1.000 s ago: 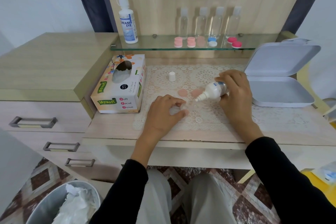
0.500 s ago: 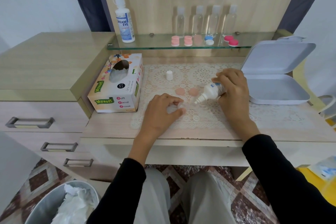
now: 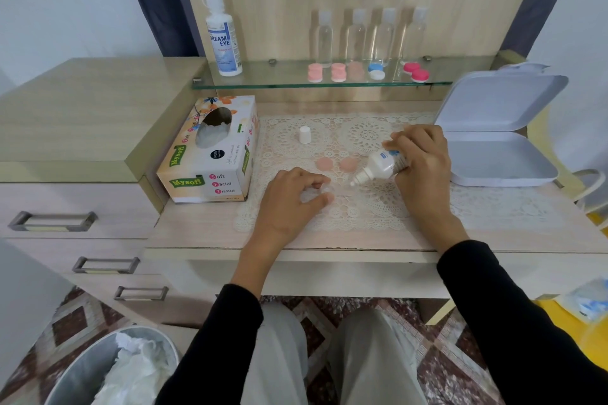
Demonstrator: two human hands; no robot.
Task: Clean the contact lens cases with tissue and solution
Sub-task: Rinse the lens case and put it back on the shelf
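My right hand [image 3: 419,161] grips a small white solution bottle [image 3: 378,168], tilted with its nozzle pointing down-left over a clear lens case base [image 3: 324,192] on the lace mat. My left hand [image 3: 291,199] pinches the left end of that clear base between thumb and fingers. Two pale pink lens case caps [image 3: 335,164] lie on the mat just behind the base. The bottle's white cap [image 3: 305,134] stands farther back. A Mysoft tissue box [image 3: 210,154] sits to the left.
A glass shelf [image 3: 279,84] carries a large solution bottle [image 3: 223,36], several clear bottles [image 3: 371,34] and several coloured lens cases [image 3: 365,71]. An open white box [image 3: 496,135] sits at the right. A bin [image 3: 108,371] with used tissue stands on the floor, lower left.
Both hands stay in the same places; the bottle remains tilted over the case. Only the camera view shifted slightly.
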